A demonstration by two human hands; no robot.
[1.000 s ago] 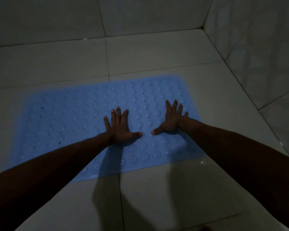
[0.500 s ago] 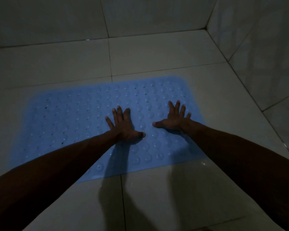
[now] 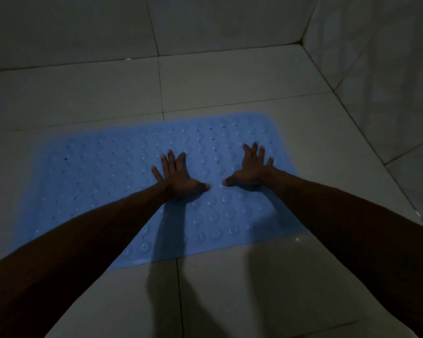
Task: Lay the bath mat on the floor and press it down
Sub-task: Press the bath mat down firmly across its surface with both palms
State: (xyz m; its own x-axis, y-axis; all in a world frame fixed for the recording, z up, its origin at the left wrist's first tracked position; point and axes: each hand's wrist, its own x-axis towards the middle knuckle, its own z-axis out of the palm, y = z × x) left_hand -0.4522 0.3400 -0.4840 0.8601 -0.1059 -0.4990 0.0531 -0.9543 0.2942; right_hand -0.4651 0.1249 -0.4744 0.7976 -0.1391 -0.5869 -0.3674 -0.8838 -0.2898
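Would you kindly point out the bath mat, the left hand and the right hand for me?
bath mat (image 3: 91, 172): head view, bare dimpled surface left of the hands.
left hand (image 3: 178, 178): head view, back of the hand.
right hand (image 3: 250, 169): head view, back of the hand.

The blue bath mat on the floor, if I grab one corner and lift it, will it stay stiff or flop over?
The bath mat would probably flop: it looks thin and lies flat against the tiled floor. The rows of round bumps suggest soft rubber or plastic, likely suction cups, so it may cling and peel rather than slide. The left hand and right hand press it with spread fingers.
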